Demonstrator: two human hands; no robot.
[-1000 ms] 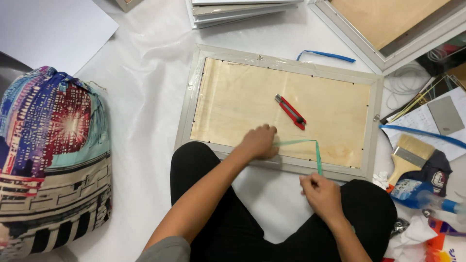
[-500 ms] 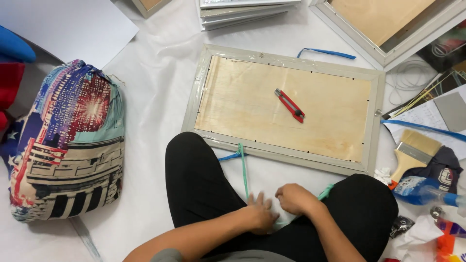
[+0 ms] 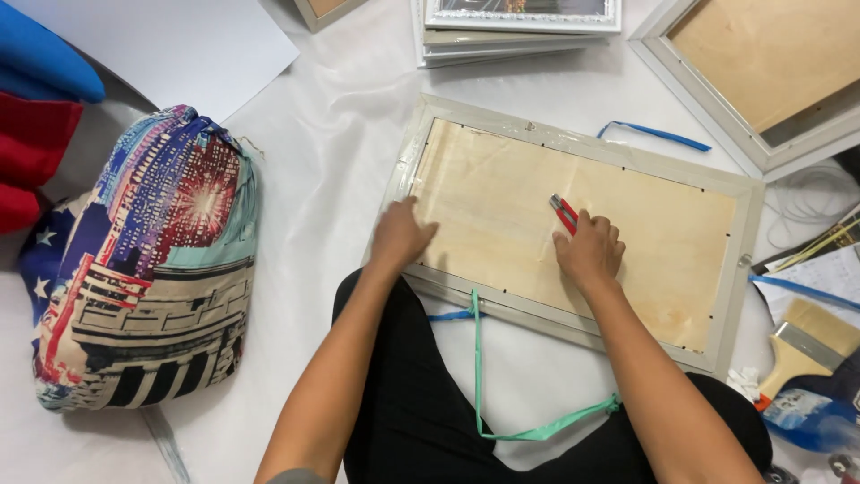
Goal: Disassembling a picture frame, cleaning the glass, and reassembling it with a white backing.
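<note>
Item: frame (image 3: 573, 224), face down on white sheet (image 3: 313, 179), pale board backing up, long axis left to right and tilted a little, its right end nearer me.

Item: my left hand (image 3: 400, 235), flat on the frame's left edge, fingers spread loosely, holding nothing.

Item: my right hand (image 3: 589, 249), on the backing near its middle, fingers curled over the near end of the red cutter (image 3: 564, 213). Only the cutter's far tip shows beyond my fingers, its long axis running up-left and away from me. Whether I grip it or just cover it, I cannot tell. Right hand is on it; left is well apart.

Item: green strip (image 3: 477, 376), across my lap, from the frame's near edge to a loop at right.

Item: brush (image 3: 802, 345), right, partly cut off.

Item: patterned bag (image 3: 152, 269), left, apart from frame.

Item: second frame (image 3: 761, 63), top right, cut off by the picture edge.
</note>
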